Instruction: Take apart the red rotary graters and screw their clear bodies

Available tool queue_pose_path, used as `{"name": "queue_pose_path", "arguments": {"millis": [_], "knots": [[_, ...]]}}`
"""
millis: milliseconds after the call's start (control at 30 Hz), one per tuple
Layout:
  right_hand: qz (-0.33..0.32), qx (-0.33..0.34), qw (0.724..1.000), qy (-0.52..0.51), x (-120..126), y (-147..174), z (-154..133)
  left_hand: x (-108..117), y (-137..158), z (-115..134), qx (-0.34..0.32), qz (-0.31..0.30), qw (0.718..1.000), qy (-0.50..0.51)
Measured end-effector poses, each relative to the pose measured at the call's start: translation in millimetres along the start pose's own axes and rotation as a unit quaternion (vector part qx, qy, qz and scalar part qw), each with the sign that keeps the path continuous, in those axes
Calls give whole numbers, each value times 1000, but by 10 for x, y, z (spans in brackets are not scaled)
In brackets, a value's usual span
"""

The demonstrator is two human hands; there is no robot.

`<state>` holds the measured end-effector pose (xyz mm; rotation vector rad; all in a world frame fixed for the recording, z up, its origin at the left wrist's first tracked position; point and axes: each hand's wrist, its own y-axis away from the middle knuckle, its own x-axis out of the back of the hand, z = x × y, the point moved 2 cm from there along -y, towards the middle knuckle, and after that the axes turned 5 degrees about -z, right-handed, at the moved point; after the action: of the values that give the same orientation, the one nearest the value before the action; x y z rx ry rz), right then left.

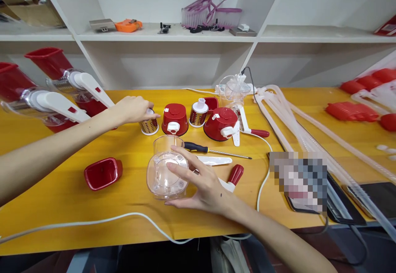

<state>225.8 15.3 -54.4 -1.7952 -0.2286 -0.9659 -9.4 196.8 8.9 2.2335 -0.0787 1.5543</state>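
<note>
My left hand [139, 110] reaches to the far side of the table, its fingers closed round the top of a metal grater drum [149, 128] with a white rim. My right hand [206, 184] grips a transparent plastic grater housing [165, 178] from its right side, thumb and fingers spread round it. Between the hands and the shelf stand a red suction base [175, 116], a second grater drum [198, 115] and another red base [221, 121]. A red hopper [103, 174] lies at the left. Behind my right hand is a red-handled crank [235, 175], partly hidden.
A screwdriver [198, 147] lies beyond the housing. Two assembled rotary graters [71, 79] stand at the left. A white cable [133, 214] runs along the front edge. Long plastic strips [297, 128], phones [377, 196] and red packages [352, 111] occupy the right. Shelving [167, 38] rises behind.
</note>
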Motion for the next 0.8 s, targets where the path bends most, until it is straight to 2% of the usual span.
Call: {"name": "queue_pose_path", "arguments": {"millis": [100,200,267,333,433,533,733,800], "knots": [[9,0,1000,-4,-4,-4,-1,22,20,3,-6,56,998,-11],[13,-2,1000,-4,-13,3,2,98,-8,89,-66,135,988,41],[13,-1,1000,-4,-21,13,6,131,-95,177,-114,119,983,85],[8,-3,1000,-2,-31,26,12,146,-227,250,-143,78,981,103],[1,-2,1000,-2,-44,45,18,157,-424,299,-163,39,979,114],[-6,0,1000,-6,-48,55,19,163,-518,296,-157,36,978,129],[-5,-4,1000,-1,-35,48,16,124,-327,128,-152,58,980,111],[-1,-4,1000,-4,-33,44,14,73,-217,-12,-150,35,983,96]]}}
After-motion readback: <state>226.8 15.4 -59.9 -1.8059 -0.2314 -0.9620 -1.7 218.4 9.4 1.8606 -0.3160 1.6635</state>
